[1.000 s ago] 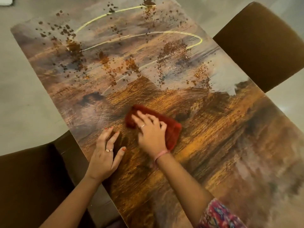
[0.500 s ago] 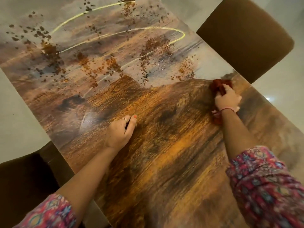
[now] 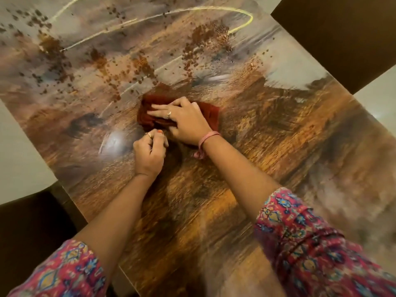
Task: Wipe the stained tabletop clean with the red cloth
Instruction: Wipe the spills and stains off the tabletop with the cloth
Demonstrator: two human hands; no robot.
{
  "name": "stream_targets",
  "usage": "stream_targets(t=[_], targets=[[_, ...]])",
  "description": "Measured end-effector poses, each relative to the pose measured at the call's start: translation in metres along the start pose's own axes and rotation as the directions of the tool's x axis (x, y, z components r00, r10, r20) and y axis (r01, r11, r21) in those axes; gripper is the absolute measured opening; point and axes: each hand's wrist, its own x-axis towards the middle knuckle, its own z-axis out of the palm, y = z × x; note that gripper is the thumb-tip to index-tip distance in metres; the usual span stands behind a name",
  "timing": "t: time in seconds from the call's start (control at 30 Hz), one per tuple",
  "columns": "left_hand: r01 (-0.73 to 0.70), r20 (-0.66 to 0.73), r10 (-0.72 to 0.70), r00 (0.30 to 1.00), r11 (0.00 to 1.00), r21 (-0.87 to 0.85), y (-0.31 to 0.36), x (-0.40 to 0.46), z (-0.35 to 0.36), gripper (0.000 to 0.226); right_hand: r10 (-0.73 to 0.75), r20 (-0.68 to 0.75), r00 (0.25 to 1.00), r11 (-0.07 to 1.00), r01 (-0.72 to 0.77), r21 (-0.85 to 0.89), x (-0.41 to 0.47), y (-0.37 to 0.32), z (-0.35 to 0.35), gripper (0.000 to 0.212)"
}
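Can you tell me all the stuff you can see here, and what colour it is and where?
Tabletop: one, glossy brown wood look, fills the middle.
Red cloth: one, dark red, mid-table under the right hand.
Brown stains: many specks and smears, far half of the table.
Yellow streaks: a few curved lines, far end, across the stains.
Chairs: two, dark brown, one at the far right, one at the near left.
Floor: pale grey, around the table.
Right hand: pressed flat on the cloth; ring, pink wristband.
Left hand: curled on the table beside the cloth; ring, orange nail polish.
Sleeves: two, pink patterned.
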Motion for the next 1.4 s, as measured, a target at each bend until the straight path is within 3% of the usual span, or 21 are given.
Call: stream_targets(t=[0.07, 0.13, 0.17, 0.2, 0.27, 0.33, 0.37, 0.47, 0.53, 0.6, 0.67, 0.7, 0.77, 0.8, 0.87, 0.97, 1.03, 1.13, 1.2, 1.33, 1.4], targets=[[0.01, 0.008, -0.01, 1.0, 1.0, -0.014, 0.0, 0.0, 0.001, 0.036, -0.05, 0.002, 0.999, 0.997, 0.05, -0.051, -0.012, 0.034, -0.014, 0.061], [0.019, 0.019, -0.018, 1.0, 0.999, -0.028, -0.003, 0.0, 0.001, 0.037, 0.114, -0.15, 0.982, 0.99, -0.126, -0.069, -0.03, 0.079, -0.032, 0.06], [0.016, 0.023, -0.015, 1.0, 0.999, -0.037, -0.005, 0.001, 0.001, 0.037, 0.269, -0.269, 0.925, 0.954, -0.293, -0.055, -0.043, 0.104, -0.041, 0.057], [0.011, 0.028, -0.009, 1.0, 0.999, -0.044, -0.006, 0.001, 0.0, 0.038, 0.445, -0.381, 0.81, 0.874, -0.486, -0.011, -0.058, 0.128, -0.049, 0.054], [0.001, 0.034, 0.001, 0.999, 0.999, -0.055, -0.006, 0.001, 0.0, 0.041, 0.737, -0.503, 0.451, 0.599, -0.781, 0.178, -0.093, 0.175, -0.066, 0.046], [-0.012, 0.028, 0.013, 1.0, 0.998, -0.054, -0.005, 0.001, 0.0, 0.044, 0.883, -0.446, 0.145, 0.382, -0.773, 0.506, -0.12, 0.202, -0.076, 0.034], [-0.023, 0.022, 0.024, 0.999, 0.998, -0.051, -0.005, 0.001, 0.0, 0.045, 0.904, -0.415, 0.098, 0.343, -0.745, 0.572, -0.123, 0.206, -0.076, 0.033], [-0.032, 0.016, 0.032, 0.999, 0.999, -0.042, -0.003, 0.002, 0.0, 0.044, 0.904, -0.399, 0.155, 0.359, -0.781, 0.51, -0.101, 0.178, -0.054, 0.038], [-0.022, 0.01, 0.022, 1.0, 0.998, -0.052, -0.002, 0.001, 0.001, 0.04, 0.832, -0.487, 0.265, 0.459, -0.823, 0.336, -0.076, 0.134, -0.036, 0.05], [-0.018, 0.001, 0.018, 1.0, 0.998, -0.062, -0.002, 0.001, 0.001, 0.038, 0.696, -0.494, 0.521, 0.665, -0.727, 0.169, -0.055, 0.08, -0.02, 0.057], [-0.013, 0.005, 0.013, 1.0, 0.997, -0.076, -0.001, 0.001, 0.002, 0.037, 0.454, -0.376, 0.808, 0.872, -0.49, 0.001, -0.05, 0.031, -0.001, 0.059], [-0.01, 0.008, 0.011, 1.0, 0.997, -0.083, 0.0, 0.001, 0.002, 0.037, 0.324, -0.3, 0.897, 0.929, -0.362, -0.081, -0.054, 0.016, 0.007, 0.06], [-0.009, 0.01, 0.01, 1.0, 0.996, -0.091, 0.0, 0.001, 0.003, 0.037, 0.145, -0.169, 0.975, 0.963, -0.178, -0.201, -0.069, 0.018, 0.008, 0.063], [-0.007, 0.012, 0.008, 1.0, 0.996, -0.089, -0.001, 0.001, 0.003, 0.037, 0.15, -0.154, 0.977, 0.957, -0.183, -0.227, -0.075, 0.032, 0.0, 0.064], [-0.014, 0.016, 0.015, 1.0, 0.997, -0.078, -0.003, 0.002, 0.003, 0.037, 0.356, -0.27, 0.895, 0.886, -0.415, -0.208, -0.082, 0.078, -0.023, 0.063], [-0.025, 0.014, 0.026, 1.0, 0.998, -0.066, -0.005, 0.002, 0.002, 0.036, 0.768, -0.39, 0.509, 0.577, -0.814, 0.074, -0.098, 0.156, -0.072, 0.064], [-0.022, 0.02, 0.023, 1.0, 0.998, -0.066, -0.005, 0.001, 0.002, 0.036, 0.897, -0.356, 0.262, 0.36, -0.901, 0.244, -0.109, 0.189, -0.099, 0.058], [-0.018, 0.022, 0.02, 1.0, 0.998, -0.064, -0.004, 0.002, 0.002, 0.035, 0.945, -0.308, 0.111, 0.209, -0.928, 0.307, -0.098, 0.2, -0.107, 0.048], [-0.013, 0.023, 0.014, 1.0, 0.998, -0.067, -0.005, 0.002, 0.003, 0.035, 0.928, -0.325, 0.184, 0.261, -0.942, 0.213, -0.082, 0.178, -0.096, 0.053], [0.007, 0.031, -0.004, 1.0, 0.997, -0.076, -0.004, 0.002, 0.003, 0.034, 0.718, -0.334, 0.61, 0.625, -0.777, -0.076, -0.088, 0.097, -0.043, 0.062], [0.007, 0.033, -0.005, 0.999, 0.997, -0.073, -0.003, 0.002, 0.003, 0.035, 0.603, -0.325, 0.728, 0.725, -0.671, -0.157, -0.109, 0.053, -0.017, 0.057]])
